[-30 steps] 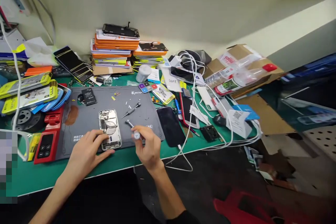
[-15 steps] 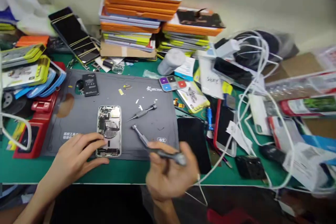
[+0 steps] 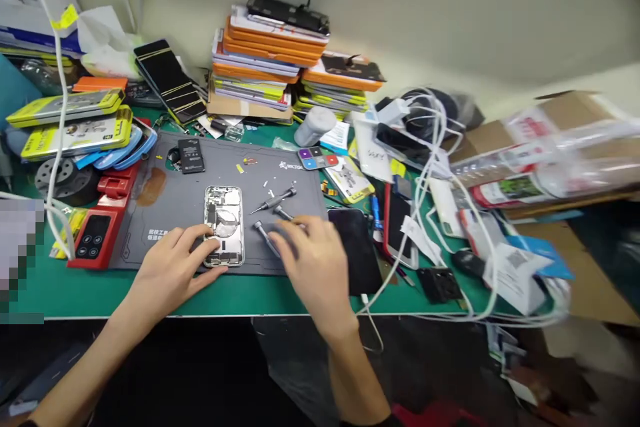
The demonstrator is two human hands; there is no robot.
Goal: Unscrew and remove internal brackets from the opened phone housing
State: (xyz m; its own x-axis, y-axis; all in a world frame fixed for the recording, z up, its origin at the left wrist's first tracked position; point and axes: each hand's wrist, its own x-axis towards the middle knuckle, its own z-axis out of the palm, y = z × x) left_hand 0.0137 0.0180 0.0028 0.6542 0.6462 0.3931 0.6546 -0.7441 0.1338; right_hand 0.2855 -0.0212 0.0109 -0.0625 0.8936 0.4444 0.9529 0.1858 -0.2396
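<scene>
An opened phone [image 3: 231,240] with bare internal parts lies on the grey mat [image 3: 190,203]. My left hand [image 3: 175,260] steadies it, fingertips on its left side and thumb by the bottom edge. My right hand [image 3: 320,267] is pinched round a dark screwdriver [image 3: 289,240], smeared by motion and partly hidden by the fingers. Beside that hand another screwdriver [image 3: 261,232] lies on the mat, partly covered. Farther back lies a third screwdriver [image 3: 273,201], its thin tip towards the phone. A black phone battery [image 3: 192,156] rests at the mat's upper left.
Left of the mat stands a red device [image 3: 95,240] with buttons. Stacked orange boxes [image 3: 275,47] line the wall. A dark screen [image 3: 355,247] lies right of the mat, near looping white cables [image 3: 435,140]. A white tub [image 3: 315,125] and a coloured case [image 3: 317,159] stand behind.
My right hand has turned from palm up to palm down over the mat, the screwdriver in its fingers. My left hand stays at the phone. The whole view has shifted.
</scene>
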